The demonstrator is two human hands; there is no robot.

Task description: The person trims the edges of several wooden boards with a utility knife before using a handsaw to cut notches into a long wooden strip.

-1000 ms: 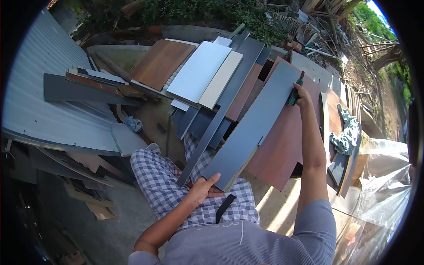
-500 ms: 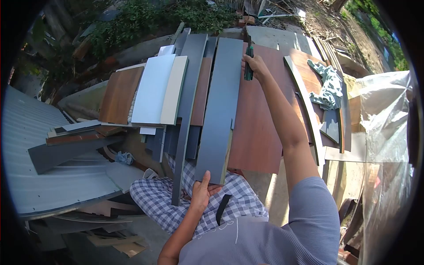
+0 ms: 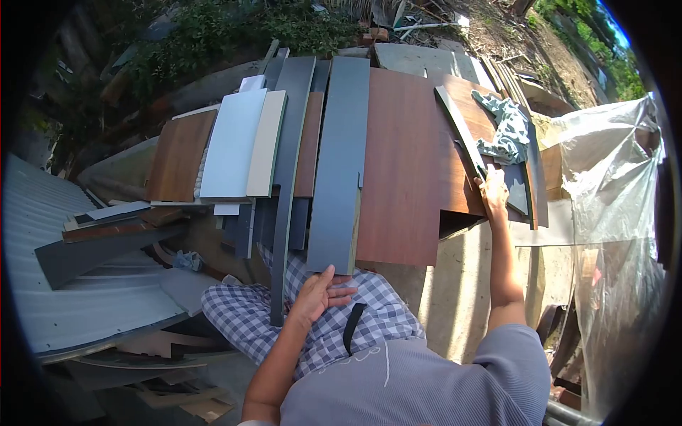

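A long dark-grey board lies lengthwise in front of me, its near end over my lap. My left hand is at that end, with the thumb on the top face and the fingers stretched loosely below the edge. Farther right, my right hand is closed around a narrow pale-edged board, whose near end is hidden by my hand and arm. Between them lies a wide reddish-brown panel. Along the left side of the grey board runs a narrower grey strip. No saw is visible.
A patterned cloth lies over boards at the right, beside clear plastic sheeting. White and brown panels are stacked left of centre. Corrugated metal sheeting covers the lower left, with offcuts on it.
My right hand has left the far end of the grey board and moved right and nearer; the green-handled saw it held is out of sight. My left hand stays at the near end.
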